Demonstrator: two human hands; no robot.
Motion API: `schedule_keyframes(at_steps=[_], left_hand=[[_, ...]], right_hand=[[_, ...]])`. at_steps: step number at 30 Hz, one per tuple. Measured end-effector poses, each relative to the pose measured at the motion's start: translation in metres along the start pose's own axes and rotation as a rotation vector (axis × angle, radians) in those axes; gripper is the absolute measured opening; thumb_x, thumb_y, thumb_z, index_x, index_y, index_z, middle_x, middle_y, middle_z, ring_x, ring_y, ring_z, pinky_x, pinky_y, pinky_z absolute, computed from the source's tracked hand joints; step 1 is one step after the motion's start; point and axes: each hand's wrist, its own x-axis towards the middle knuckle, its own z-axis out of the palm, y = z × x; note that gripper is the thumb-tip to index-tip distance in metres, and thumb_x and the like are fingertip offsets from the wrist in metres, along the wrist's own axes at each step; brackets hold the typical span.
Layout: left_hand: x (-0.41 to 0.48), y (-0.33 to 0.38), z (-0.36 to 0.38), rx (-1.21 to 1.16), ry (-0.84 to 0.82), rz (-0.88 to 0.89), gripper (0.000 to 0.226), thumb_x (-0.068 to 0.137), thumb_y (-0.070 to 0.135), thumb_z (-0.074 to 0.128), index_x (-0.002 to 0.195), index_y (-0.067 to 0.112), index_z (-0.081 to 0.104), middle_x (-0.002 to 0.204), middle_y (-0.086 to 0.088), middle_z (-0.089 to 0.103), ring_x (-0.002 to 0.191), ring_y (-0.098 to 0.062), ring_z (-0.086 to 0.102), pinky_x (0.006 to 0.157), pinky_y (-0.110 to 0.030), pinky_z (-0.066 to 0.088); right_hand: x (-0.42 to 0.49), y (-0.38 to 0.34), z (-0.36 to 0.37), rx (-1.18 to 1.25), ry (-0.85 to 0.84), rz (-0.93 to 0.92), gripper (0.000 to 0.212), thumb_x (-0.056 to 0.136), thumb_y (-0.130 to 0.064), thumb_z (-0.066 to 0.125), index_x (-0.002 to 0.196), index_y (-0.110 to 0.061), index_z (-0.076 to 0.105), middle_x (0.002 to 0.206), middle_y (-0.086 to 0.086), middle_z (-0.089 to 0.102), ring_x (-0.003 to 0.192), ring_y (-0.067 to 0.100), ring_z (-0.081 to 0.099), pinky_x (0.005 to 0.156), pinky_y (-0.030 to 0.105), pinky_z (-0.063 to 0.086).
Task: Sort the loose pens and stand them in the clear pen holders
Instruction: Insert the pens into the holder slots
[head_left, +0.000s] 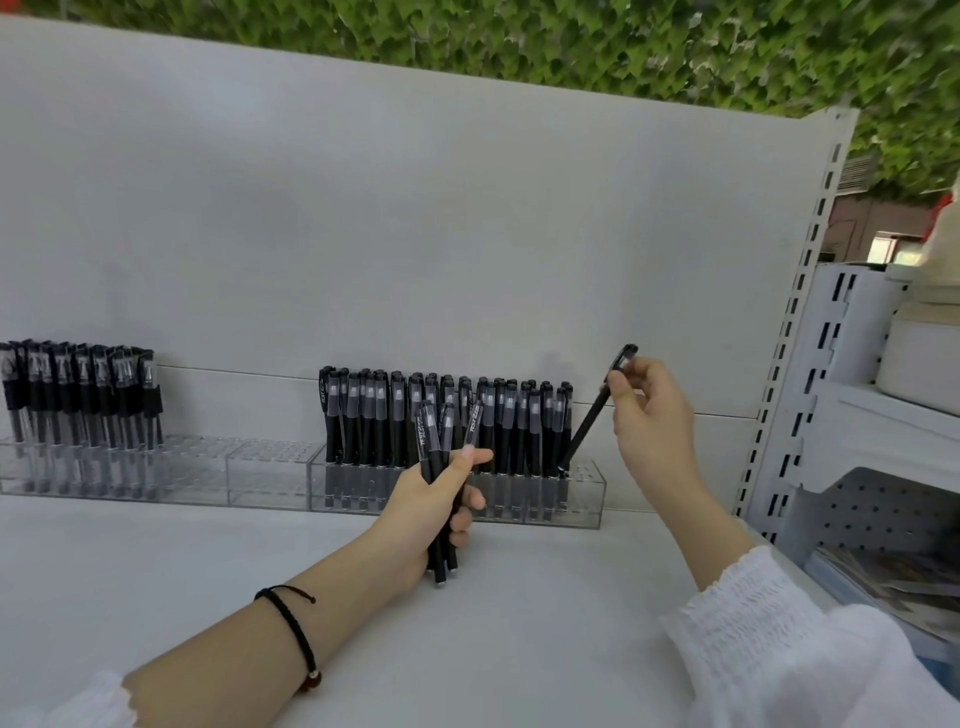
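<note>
While the left hand (434, 506) is closed around a bundle of black pens (440, 467), caps up, just above the white surface (545, 613), the right hand (652, 415) pinches one pen (597, 410) near its cap. That pen leans right, its tip in a hole at the right end of the clear holder (587, 491), beside a full row of standing pens (447, 421). Another holder (208, 470) at left is partly filled.

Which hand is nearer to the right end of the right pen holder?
Right. The right hand is above that end of the holder, slotting a pen; the left hand is before its middle.
</note>
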Motion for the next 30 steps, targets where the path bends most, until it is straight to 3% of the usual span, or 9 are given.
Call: schedule_keyframes(at_steps=[5,9,12,14,18,20,22,27,30], left_hand=[[0.000,0.001,0.000,-0.002,0.006,-0.007,0.029,0.098,0.035,0.051,0.116,0.013,0.055,0.060,-0.002,0.059,0.041,-0.009,0.038,0.038,-0.020,0.030],[0.001,0.002,0.001,-0.031,0.016,-0.032,0.018,0.100,0.025,0.050,0.108,0.010,0.045,0.064,-0.006,0.063,0.043,-0.010,0.040,0.036,-0.020,0.030],[0.002,0.002,0.002,-0.085,0.010,-0.039,0.004,0.100,0.012,0.045,0.102,0.011,0.041,0.068,-0.010,0.064,0.046,-0.013,0.042,0.037,-0.022,0.031],[0.002,0.004,0.003,-0.120,-0.001,-0.031,0.008,0.099,0.005,0.041,0.104,0.012,0.042,0.073,-0.013,0.068,0.049,-0.015,0.047,0.039,-0.024,0.036],[-0.002,0.005,0.006,-0.118,-0.054,0.003,0.012,0.102,0.005,0.041,0.110,0.012,0.045,0.088,-0.013,0.075,0.058,-0.016,0.059,0.053,-0.026,0.050],[-0.003,0.004,0.006,-0.107,-0.096,0.029,0.014,0.103,0.008,0.042,0.116,0.013,0.044,0.094,-0.010,0.076,0.064,-0.016,0.063,0.059,-0.027,0.052],[-0.004,0.003,0.005,-0.097,-0.135,0.060,0.018,0.102,0.009,0.043,0.120,0.013,0.044,0.101,-0.009,0.075,0.070,-0.016,0.066,0.063,-0.027,0.054],[-0.006,0.000,0.006,-0.015,-0.222,0.091,0.025,0.100,0.011,0.048,0.124,0.012,0.046,0.107,-0.010,0.073,0.077,-0.014,0.066,0.067,-0.025,0.054],[-0.005,-0.003,0.006,0.006,-0.206,0.091,0.025,0.099,0.011,0.050,0.124,0.011,0.050,0.107,-0.009,0.074,0.079,-0.014,0.068,0.068,-0.025,0.054]], right_hand=[[-0.001,0.001,0.000,-0.110,-0.023,-0.027,0.007,0.099,-0.017,0.051,0.105,-0.019,0.054,0.092,-0.008,0.060,0.085,0.015,0.056,0.078,0.027,0.042],[-0.001,0.003,-0.001,-0.203,-0.047,-0.037,0.007,0.098,-0.019,0.054,0.104,-0.020,0.055,0.093,-0.005,0.061,0.088,0.018,0.057,0.081,0.033,0.045],[-0.007,0.008,0.003,-0.349,-0.191,-0.009,0.003,0.095,-0.025,0.059,0.097,-0.024,0.057,0.085,-0.012,0.058,0.082,0.015,0.056,0.076,0.032,0.045],[-0.010,0.012,0.005,-0.428,-0.266,0.021,0.008,0.094,-0.030,0.060,0.096,-0.022,0.059,0.083,-0.015,0.058,0.083,0.013,0.057,0.074,0.032,0.046],[-0.013,0.003,0.003,-0.654,-0.135,-0.033,0.024,0.090,-0.049,0.058,0.093,-0.025,0.057,0.084,-0.013,0.060,0.079,0.011,0.056,0.063,0.029,0.041],[-0.015,-0.003,0.003,-0.604,-0.053,-0.100,0.031,0.090,-0.054,0.055,0.086,-0.023,0.056,0.079,-0.011,0.059,0.073,0.011,0.055,0.059,0.028,0.041],[-0.017,-0.007,0.006,-0.445,-0.080,-0.124,0.033,0.090,-0.052,0.057,0.077,-0.022,0.060,0.070,-0.012,0.059,0.063,0.005,0.051,0.056,0.026,0.038],[-0.028,-0.014,0.017,-0.150,-0.451,-0.071,0.018,0.085,-0.037,0.071,0.075,-0.023,0.073,0.063,-0.010,0.064,0.057,-0.001,0.051,0.059,0.018,0.042],[-0.028,-0.017,0.017,-0.113,-0.523,-0.041,0.017,0.089,-0.028,0.068,0.077,-0.018,0.072,0.059,-0.008,0.062,0.052,0.001,0.049,0.055,0.018,0.041]])
